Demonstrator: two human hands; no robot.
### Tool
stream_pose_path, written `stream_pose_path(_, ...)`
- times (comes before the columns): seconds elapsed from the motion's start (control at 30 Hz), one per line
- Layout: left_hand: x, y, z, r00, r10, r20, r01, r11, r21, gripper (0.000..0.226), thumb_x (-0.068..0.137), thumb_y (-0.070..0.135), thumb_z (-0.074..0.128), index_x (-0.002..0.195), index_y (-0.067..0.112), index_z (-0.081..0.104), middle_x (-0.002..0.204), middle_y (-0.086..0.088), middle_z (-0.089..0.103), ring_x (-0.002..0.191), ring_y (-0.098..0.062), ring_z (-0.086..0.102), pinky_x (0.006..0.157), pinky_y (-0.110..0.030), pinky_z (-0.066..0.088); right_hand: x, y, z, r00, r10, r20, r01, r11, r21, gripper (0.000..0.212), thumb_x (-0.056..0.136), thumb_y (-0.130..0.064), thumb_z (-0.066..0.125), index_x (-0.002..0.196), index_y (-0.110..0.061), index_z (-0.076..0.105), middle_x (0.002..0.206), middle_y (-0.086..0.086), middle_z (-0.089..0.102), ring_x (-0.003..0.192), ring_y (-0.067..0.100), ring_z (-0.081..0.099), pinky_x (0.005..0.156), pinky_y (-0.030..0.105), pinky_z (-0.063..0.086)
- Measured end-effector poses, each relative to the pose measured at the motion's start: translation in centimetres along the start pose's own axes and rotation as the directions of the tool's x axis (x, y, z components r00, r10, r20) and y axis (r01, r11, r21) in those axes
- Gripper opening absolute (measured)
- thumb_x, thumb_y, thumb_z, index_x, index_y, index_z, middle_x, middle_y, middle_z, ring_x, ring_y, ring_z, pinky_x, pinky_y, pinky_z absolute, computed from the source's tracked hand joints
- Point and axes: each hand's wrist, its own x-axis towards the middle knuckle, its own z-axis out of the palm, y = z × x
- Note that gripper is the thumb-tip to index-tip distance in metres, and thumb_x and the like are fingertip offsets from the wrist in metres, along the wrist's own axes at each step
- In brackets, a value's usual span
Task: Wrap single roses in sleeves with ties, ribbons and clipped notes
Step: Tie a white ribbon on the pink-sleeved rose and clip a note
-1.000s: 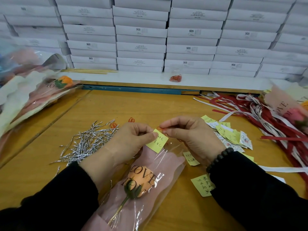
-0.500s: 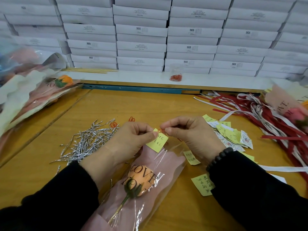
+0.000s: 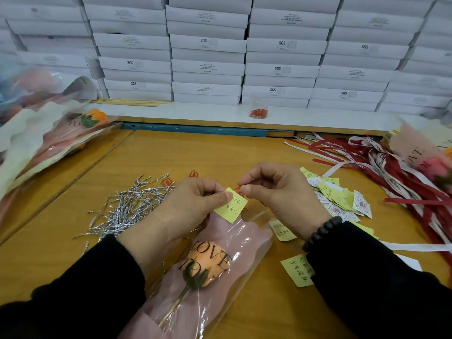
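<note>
An orange rose (image 3: 208,266) lies in a pink and clear sleeve (image 3: 247,243) printed LOVE YOU, on the wooden table in front of me. My left hand (image 3: 193,206) pinches a yellow handwritten note (image 3: 231,205) at the sleeve's top edge. My right hand (image 3: 281,192) pinches a small red paper clip (image 3: 238,189) at the note's upper corner. The clip is mostly hidden by my fingers.
Silver twist ties (image 3: 129,209) lie in a pile at the left. Loose yellow notes (image 3: 335,194) and red and white ribbons (image 3: 391,167) lie to the right. Wrapped roses (image 3: 49,135) are stacked far left. A cup of red clips (image 3: 258,111) stands before stacked white boxes (image 3: 208,57).
Both hands stay at the note on the sleeve's top. The right fingers have shifted slightly at the note's corner with the red clip.
</note>
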Motion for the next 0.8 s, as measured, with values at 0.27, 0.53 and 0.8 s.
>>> stream_pose_path(0.27,0.03,-0.08,-0.02,0.999,-0.024,-0.021,0.024,1.0,-0.017,0.015,0.082,0.013,0.068,0.069,0.013,0.075,0.083,-0.026,0.067,0.071,-0.029,0.054,0.07,-0.039,0.04,-0.05,-0.29,0.09,0.999,-0.033,0.04,0.036,0.997,-0.074,0.017,0.08,0.004,0.066,0.077,-0.012,0.07,0.072,0.004,0.066,0.067,0.005,0.059,0.065,0.013,0.05)
stream_pose_path(0.53,0.13,-0.11,-0.16,0.998,-0.049,-0.029,0.048,0.998,-0.042,0.015,0.079,0.013,0.07,0.068,0.019,0.077,0.066,-0.004,0.07,0.055,-0.01,0.06,0.056,-0.025,0.044,-0.02,-0.06,0.17,1.0,0.022,-0.008,-0.022,1.0,0.001,0.021,0.076,0.004,0.07,0.08,-0.011,0.056,0.077,0.01,0.064,0.069,0.015,0.064,0.065,0.018,0.054)
stream_pose_path(0.8,0.0,0.01,-0.1,0.997,-0.069,-0.044,0.067,0.996,-0.054,0.015,0.08,0.01,0.069,0.067,0.015,0.076,0.067,-0.008,0.071,0.056,-0.013,0.063,0.059,-0.028,0.047,-0.01,0.25,0.43,0.998,0.04,-0.053,-0.038,0.998,0.043,0.017,0.074,0.005,0.071,0.07,-0.008,0.061,0.069,0.013,0.068,0.065,0.017,0.066,0.062,0.018,0.054)
